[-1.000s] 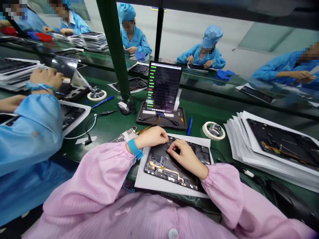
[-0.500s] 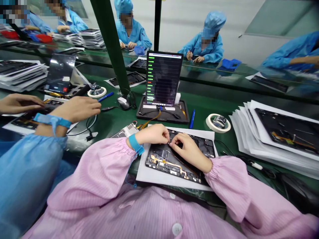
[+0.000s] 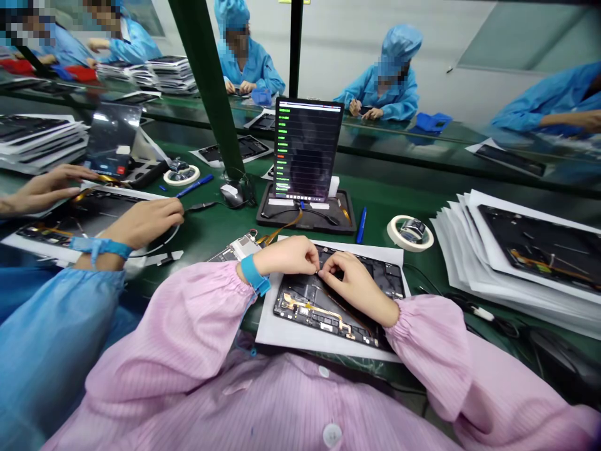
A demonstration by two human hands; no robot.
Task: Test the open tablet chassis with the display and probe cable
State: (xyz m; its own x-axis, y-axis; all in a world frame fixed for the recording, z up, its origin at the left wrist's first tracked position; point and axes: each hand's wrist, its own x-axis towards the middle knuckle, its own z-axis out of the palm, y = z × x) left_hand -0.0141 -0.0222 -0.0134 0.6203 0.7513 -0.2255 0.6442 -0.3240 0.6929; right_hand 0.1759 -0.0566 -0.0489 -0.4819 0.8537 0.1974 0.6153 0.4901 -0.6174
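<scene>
An opened tablet housing (image 3: 307, 297) with a gold flex cable (image 3: 323, 311) lies tilted on a white paper sheet (image 3: 282, 335) before me. My left hand (image 3: 293, 255), with a blue strap at its wrist, reaches over the housing's upper left part, fingers pinched together. From the right, my right hand (image 3: 354, 279) arches over the middle of the housing, thumb and forefinger closed. The fingertips of both hands meet almost at one spot. Whatever is between them is too small or hidden to name.
A lit tablet (image 3: 307, 150) stands in a black tray (image 3: 345, 219) behind the housing. Blue pen (image 3: 361, 225), tape roll (image 3: 410, 233) and a stack of papers with housings (image 3: 526, 263) lie rightward. At left, a co-worker's hand (image 3: 145, 222) works close to my left sleeve.
My hands keep their place and pinch over the housing. At left, the co-worker's hands have shifted slightly, showing more of the housing below them. The view has moved very little.
</scene>
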